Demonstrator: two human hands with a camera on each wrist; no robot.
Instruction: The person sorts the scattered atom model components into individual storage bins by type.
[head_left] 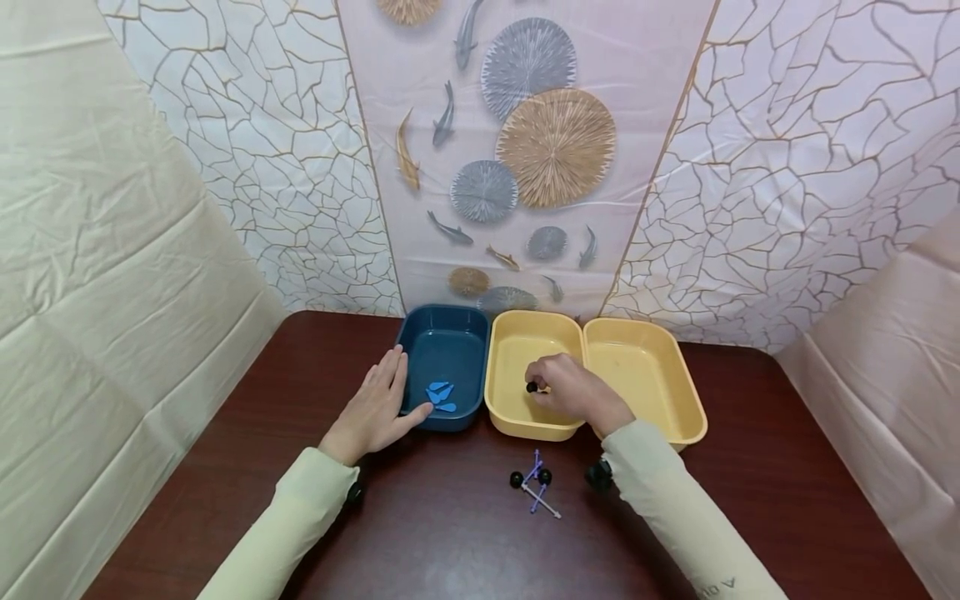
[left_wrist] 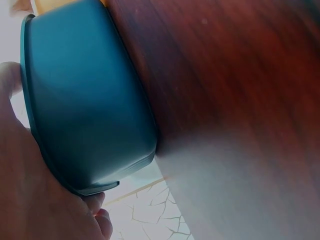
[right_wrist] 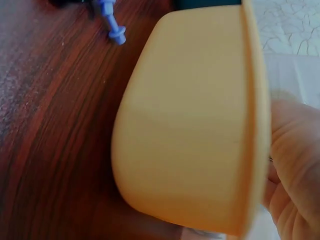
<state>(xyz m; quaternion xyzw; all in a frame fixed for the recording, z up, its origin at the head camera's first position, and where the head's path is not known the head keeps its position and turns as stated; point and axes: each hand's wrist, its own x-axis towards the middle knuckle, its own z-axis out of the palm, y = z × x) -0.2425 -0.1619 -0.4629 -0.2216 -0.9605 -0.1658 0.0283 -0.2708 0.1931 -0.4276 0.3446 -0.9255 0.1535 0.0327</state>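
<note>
My left hand [head_left: 378, 406] rests on the near left rim of the dark blue bin [head_left: 450, 342], fingers straight and thumb over its front edge. Several flat blue pieces [head_left: 441, 395] lie inside that bin near the front. My right hand [head_left: 572, 388] is over the middle yellow bin [head_left: 517, 427], pinching a small black ball [head_left: 532, 387] between thumb and fingertips. In the right wrist view the yellow bin's wall [right_wrist: 185, 110] hides the fingertips. The left wrist view shows the blue bin's outer side [left_wrist: 90, 95] with the hand along its rim.
Another yellow bin [head_left: 693, 408] stands at the right of the row. In front of the bins, purple and grey rods [head_left: 542, 493] lie on the dark wooden table [head_left: 450, 542] with black balls [head_left: 516, 480] among them. A patterned cloth [head_left: 555, 250] hangs behind.
</note>
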